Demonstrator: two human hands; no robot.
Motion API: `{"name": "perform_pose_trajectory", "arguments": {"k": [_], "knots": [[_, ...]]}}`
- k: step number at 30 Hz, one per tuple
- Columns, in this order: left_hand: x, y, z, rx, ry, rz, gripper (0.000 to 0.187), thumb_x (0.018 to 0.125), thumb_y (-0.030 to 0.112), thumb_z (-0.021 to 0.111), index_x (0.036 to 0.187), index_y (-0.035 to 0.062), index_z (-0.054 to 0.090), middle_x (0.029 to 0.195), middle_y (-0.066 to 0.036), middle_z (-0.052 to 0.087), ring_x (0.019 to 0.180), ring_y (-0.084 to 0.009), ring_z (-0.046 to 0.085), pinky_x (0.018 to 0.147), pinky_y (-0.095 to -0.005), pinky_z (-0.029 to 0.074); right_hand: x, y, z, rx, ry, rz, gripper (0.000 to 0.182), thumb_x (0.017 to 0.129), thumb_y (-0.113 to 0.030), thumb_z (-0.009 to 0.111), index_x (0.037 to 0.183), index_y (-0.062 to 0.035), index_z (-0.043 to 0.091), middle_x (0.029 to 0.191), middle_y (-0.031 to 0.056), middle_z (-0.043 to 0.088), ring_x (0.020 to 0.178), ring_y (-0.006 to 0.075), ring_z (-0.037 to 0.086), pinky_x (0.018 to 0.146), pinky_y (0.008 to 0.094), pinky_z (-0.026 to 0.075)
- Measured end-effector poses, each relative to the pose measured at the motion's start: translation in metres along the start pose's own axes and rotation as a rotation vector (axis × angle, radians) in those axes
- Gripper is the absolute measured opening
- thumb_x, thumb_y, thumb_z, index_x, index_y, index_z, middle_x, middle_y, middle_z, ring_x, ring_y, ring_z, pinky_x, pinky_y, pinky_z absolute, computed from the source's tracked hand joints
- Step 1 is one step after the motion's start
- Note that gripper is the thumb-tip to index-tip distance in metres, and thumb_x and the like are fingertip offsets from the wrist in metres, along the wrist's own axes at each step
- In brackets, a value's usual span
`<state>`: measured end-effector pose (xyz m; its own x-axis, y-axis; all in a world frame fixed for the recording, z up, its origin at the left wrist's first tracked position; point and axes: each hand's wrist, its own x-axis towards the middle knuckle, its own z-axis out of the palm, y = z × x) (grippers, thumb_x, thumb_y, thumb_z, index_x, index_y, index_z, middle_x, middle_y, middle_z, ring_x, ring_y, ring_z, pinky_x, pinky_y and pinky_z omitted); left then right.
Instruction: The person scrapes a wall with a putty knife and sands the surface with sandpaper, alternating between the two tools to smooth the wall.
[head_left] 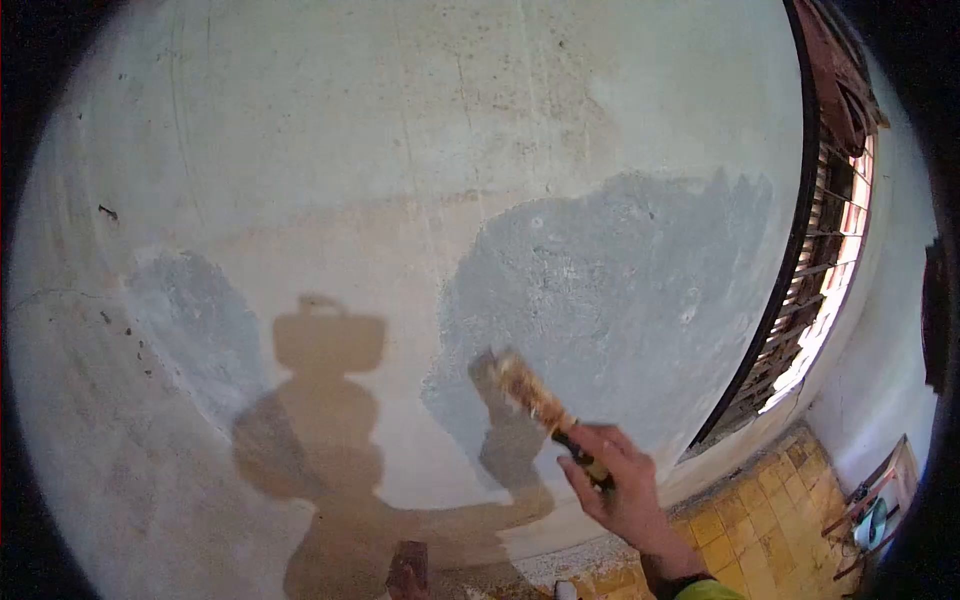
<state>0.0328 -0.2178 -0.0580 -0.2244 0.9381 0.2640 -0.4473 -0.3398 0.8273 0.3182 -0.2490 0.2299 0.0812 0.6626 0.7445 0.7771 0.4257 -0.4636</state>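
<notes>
My right hand [628,492] is closed around the dark handle of a paintbrush [538,400]. Its pale, crusted head points up and left, and the tip is over a large grey patch [600,270] on the wall; whether it touches cannot be told. At the bottom edge, my left hand [408,590] shows only in part, with fingers against a small dark-red, flat rectangular piece [410,560] whose kind I cannot make out. A smaller grey patch [195,310] lies farther left, and shadows fall across the wall between both patches.
To the right, a barred window [820,240] with a dark frame is set in the wall. Yellow floor tiles [740,520] run along the wall's foot. A wooden chair-like piece [890,490] stands at the lower right with a light-blue object [873,525] by it.
</notes>
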Motion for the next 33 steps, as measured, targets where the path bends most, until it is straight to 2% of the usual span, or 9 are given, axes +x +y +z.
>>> {"name": "perform_pose_trajectory", "arguments": {"k": [5,7,10,13,22,24,25,28,33], "knots": [[-0.021,-0.034,-0.033,0.169,0.057,0.012,0.04,0.099,0.025,0.056,0.131,0.0001,0.058,0.127,-0.015,0.062,0.113,-0.0217,0.061,0.094,-0.0365,0.051,0.053,-0.04,-0.021,-0.217,0.164,-0.059,0.043,0.085,-0.012,0.07,0.127,-0.0117,0.062,0.091,0.0128,0.064,0.063,0.0239,0.066,0.052,0.0345,0.053],[-0.025,-0.011,-0.027,0.209,-0.029,-0.304,0.039,0.098,0.026,0.058,0.129,0.0007,0.06,0.125,-0.015,0.062,0.115,-0.0221,0.06,0.095,-0.0358,0.051,0.076,-0.045,-0.019,-0.241,0.157,-0.057,0.041,0.085,-0.012,0.07,0.126,-0.0123,0.062,0.09,0.0115,0.064,0.062,0.0242,0.066,0.052,0.0346,0.052],[-0.043,-0.06,-0.064,0.234,0.102,-0.253,0.042,0.1,0.031,0.053,0.129,0.001,0.06,0.122,-0.012,0.064,0.105,-0.0185,0.063,0.088,-0.0328,0.053,0.075,-0.057,-0.023,-0.298,0.149,-0.035,0.039,0.086,-0.012,0.069,0.124,-0.0135,0.064,0.088,0.0097,0.065,0.061,0.0245,0.066,0.052,0.0343,0.052],[-0.036,0.009,0.005,0.067,0.109,-0.102,0.045,0.101,0.034,0.051,0.128,-0.0001,0.06,0.115,-0.008,0.067,0.088,-0.0114,0.063,0.074,-0.0262,0.05,0.08,-0.056,-0.021,-0.296,0.16,-0.027,0.036,0.085,-0.012,0.07,0.121,-0.0141,0.067,0.088,0.0091,0.067,0.061,0.0243,0.067,0.052,0.0336,0.052],[-0.032,-0.065,-0.13,0.032,-0.144,-0.448,0.045,0.098,0.03,0.057,0.131,-0.0018,0.056,0.121,-0.011,0.064,0.11,-0.0212,0.063,0.094,-0.0327,0.051,0.09,-0.063,-0.02,-0.234,0.155,0.005,0.036,0.079,-0.004,0.075,0.114,-0.0076,0.071,0.086,0.0129,0.069,0.066,0.0227,0.067,0.06,0.0295,0.052],[-0.044,-0.049,-0.103,0.06,0.157,-0.531,0.043,0.095,0.026,0.059,0.127,-0.0026,0.057,0.12,-0.013,0.064,0.108,-0.0254,0.063,0.093,-0.0376,0.051,0.088,-0.062,-0.021,-0.176,0.142,0.003,0.035,0.079,-0.004,0.076,0.113,-0.0076,0.071,0.084,0.0131,0.069,0.065,0.0226,0.067,0.06,0.0294,0.052],[-0.046,-0.036,-0.093,0.102,0.45,-0.595,0.041,0.092,0.022,0.061,0.124,-0.0034,0.058,0.119,-0.016,0.064,0.106,-0.0296,0.064,0.092,-0.0426,0.051,0.078,-0.063,-0.02,-0.227,0.116,0.001,0.037,0.079,-0.004,0.075,0.115,-0.0082,0.07,0.084,0.0135,0.068,0.066,0.0237,0.067,0.06,0.0304,0.051],[-0.034,-0.025,-0.081,0.278,0.191,-0.213,0.039,0.092,0.019,0.061,0.124,-0.0029,0.058,0.121,-0.015,0.064,0.107,-0.0294,0.063,0.09,-0.043,0.052,0.048,-0.053,0.006,-0.263,0.117,-0.013,0.043,0.083,-0.007,0.072,0.124,-0.0125,0.063,0.085,0.0111,0.065,0.064,0.0258,0.065,0.055,0.034,0.05],[-0.032,0.016,-0.052,0.039,0.278,-0.443,0.038,0.09,0.016,0.064,0.123,-0.0023,0.059,0.122,-0.015,0.062,0.109,-0.0282,0.062,0.091,-0.0405,0.052,0.004,-0.02,0.077,-0.459,-0.065,0.199,0.064,0.094,-0.017,0.057,0.152,-0.0248,0.031,0.08,0.0157,0.056,0.053,0.031,0.06,0.047,0.0434,0.049]]}}
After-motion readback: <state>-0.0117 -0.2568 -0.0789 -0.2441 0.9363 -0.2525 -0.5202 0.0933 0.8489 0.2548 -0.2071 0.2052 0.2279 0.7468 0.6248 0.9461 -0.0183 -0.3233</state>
